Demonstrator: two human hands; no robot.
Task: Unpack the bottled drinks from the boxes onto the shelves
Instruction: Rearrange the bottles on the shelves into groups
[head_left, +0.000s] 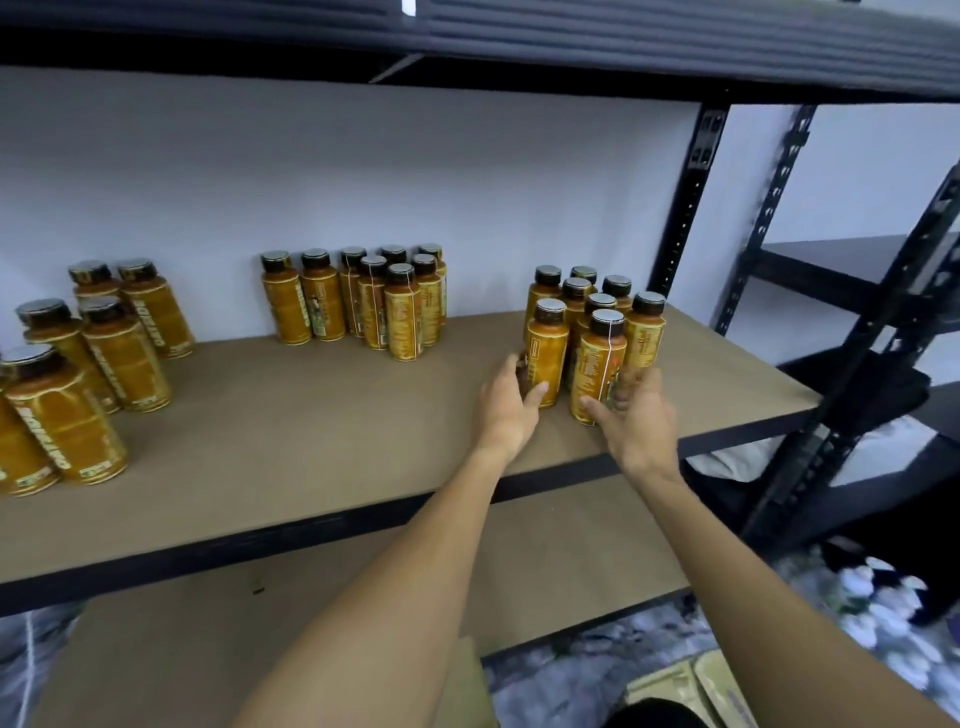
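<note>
Orange bottled drinks with dark caps stand on the brown middle shelf (311, 415) in three clusters. My left hand (511, 402) grips the base of the front-left bottle (548, 343) of the right cluster, thumb on its front. Beside it, my right hand (631, 415) holds the base of the front-right bottle (597, 358), thumb on the left and blurred fingers on the right. Both bottles stand upright on the shelf against the right cluster (597, 296). A middle cluster (363, 301) stands at the back, and a left cluster (88, 353) leans at the edge of view.
A black shelf beam (467, 47) runs overhead. A lower brown shelf (260, 623) lies beneath my arms. Black perforated uprights (685, 197) mark the right end, with another rack (883, 312) beyond. An open cardboard box (691, 686) sits on the patterned floor at the bottom.
</note>
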